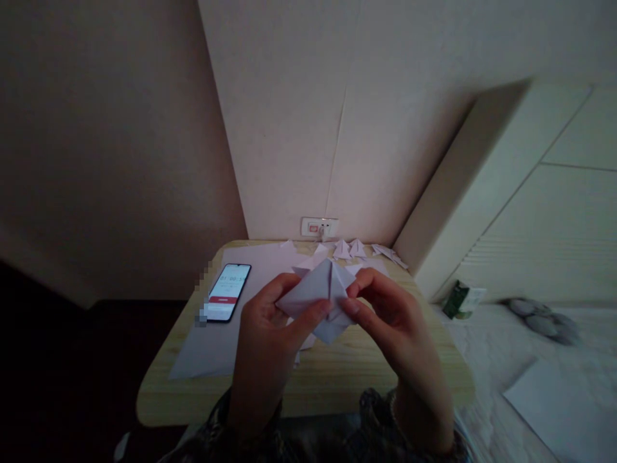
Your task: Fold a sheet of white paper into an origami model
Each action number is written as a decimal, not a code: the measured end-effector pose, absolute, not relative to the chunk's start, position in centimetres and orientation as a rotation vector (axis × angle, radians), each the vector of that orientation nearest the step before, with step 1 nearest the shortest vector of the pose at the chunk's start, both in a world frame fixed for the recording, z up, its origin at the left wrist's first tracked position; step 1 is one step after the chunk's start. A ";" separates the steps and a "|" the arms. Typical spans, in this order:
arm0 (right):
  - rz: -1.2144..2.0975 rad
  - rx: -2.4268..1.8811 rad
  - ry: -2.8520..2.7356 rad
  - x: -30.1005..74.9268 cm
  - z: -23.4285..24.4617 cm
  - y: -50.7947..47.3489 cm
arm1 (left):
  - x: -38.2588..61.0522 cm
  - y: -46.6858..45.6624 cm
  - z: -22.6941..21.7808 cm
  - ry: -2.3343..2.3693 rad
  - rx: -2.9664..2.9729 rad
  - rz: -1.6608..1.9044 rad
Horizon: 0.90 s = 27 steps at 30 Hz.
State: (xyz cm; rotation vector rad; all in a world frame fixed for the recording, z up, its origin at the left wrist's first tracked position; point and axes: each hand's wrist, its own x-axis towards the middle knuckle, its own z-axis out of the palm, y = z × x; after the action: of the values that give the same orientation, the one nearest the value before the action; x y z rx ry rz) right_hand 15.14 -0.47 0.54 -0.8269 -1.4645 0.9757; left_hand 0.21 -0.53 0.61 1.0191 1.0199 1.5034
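Note:
Between my two hands, above the table, is a folded piece of white paper [308,297] with a crease down its middle and pointed corners. My left hand [274,321] grips its left side, the thumb pressed on the front near the centre fold. On the right edge, my right hand [385,308] pinches the paper between thumb and forefinger. Behind it on the table lie more folded paper pieces [349,249], partly hidden by the held one. White paper sheets [207,350] are spread under and left of my hands.
A phone [229,292] with a lit screen lies on the sheets at the left of the wooden table [168,402]. A wall socket [319,227] with a plug is behind the table. To the right are a green and white box [463,300] and a white sheet [559,405].

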 end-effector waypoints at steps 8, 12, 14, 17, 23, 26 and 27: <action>0.890 -0.841 -1.494 15.1 0.7 -0.4 | 0.2 -0.8 0.9 1.049 1.040 1.504; 0.843 -0.852 -1.500 15.0 0.8 -0.5 | 0.5 -0.9 0.9 1.054 1.041 1.568; 0.829 -0.857 -1.506 14.9 0.8 -0.5 | 0.5 -1.0 1.0 1.061 1.066 1.583; 0.823 -0.856 -1.516 14.9 0.8 -0.6 | 0.5 -1.2 1.2 1.135 1.094 1.582; 0.854 -0.912 -1.557 15.1 0.7 -0.6 | 0.3 -1.6 1.4 1.172 1.154 1.579; 0.858 -0.927 -1.534 15.3 0.6 -0.5 | 0.1 -1.6 1.3 1.153 1.222 1.537; 0.868 -0.926 -1.510 15.4 0.6 -0.5 | 0.1 -1.6 1.3 1.134 1.226 1.516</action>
State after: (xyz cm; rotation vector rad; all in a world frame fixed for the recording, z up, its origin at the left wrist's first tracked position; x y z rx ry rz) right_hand 15.43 -0.51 0.56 -0.9263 -1.5096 0.8682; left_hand 0.07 -1.62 1.28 1.2258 1.1336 1.5158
